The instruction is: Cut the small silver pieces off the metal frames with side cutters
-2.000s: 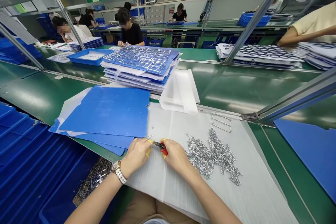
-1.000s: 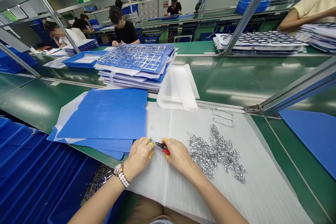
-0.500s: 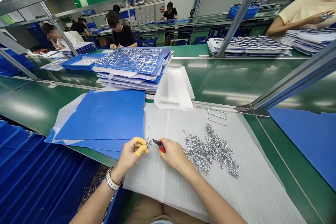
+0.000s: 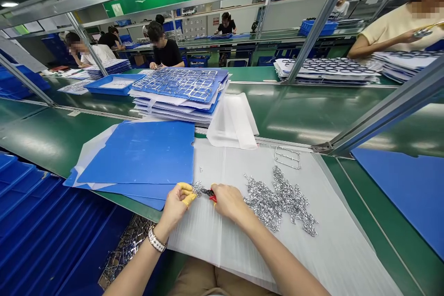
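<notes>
My left hand [image 4: 176, 203], with yellow finger cots on thumb and forefinger, pinches a small silvery metal part [image 4: 198, 188] over a white foam sheet [image 4: 243, 249]. My right hand [image 4: 227, 201] is closed round red-handled cutting pliers [image 4: 210, 193], whose dark jaws point left at that part. Just right of my right hand lies a pile of small cut metal pieces [image 4: 280, 201]. A bare metal frame [image 4: 287, 157] lies beyond the pile.
Blue corrugated sheets [image 4: 142, 152] lie left of the foam. Behind them stands a stack of sheets topped with metal frames [image 4: 180, 88] and a folded white foam piece [image 4: 232, 122]. A blue bin with scrap frames [image 4: 125, 249] sits low left. Other people work at the far benches.
My hands came apart about half a second ago and have closed up again, the pliers' jaws back at the part. The camera view shifted slightly.
</notes>
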The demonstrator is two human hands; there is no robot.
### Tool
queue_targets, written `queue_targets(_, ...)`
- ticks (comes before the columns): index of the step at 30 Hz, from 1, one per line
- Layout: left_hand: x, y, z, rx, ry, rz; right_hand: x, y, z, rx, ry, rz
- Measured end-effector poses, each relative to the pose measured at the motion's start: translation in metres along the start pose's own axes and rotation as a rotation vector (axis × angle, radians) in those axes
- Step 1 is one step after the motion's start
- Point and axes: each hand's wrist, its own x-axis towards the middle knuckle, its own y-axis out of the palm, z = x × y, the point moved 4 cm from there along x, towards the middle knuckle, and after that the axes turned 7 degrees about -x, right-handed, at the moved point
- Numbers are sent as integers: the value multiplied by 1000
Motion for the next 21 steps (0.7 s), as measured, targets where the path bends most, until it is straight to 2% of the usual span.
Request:
queue_targets(8, -3, 2, -10, 26, -55, 31, 0, -2, -7, -34, -27, -2)
queue_targets(16, -7, 21, -9, -5, -112, 103, 0, -4, -10, -33, -54, -13)
queue_targets(21, -12, 22, -14, -45, -126, 96, 2, -3, -11, -11, -68, -8)
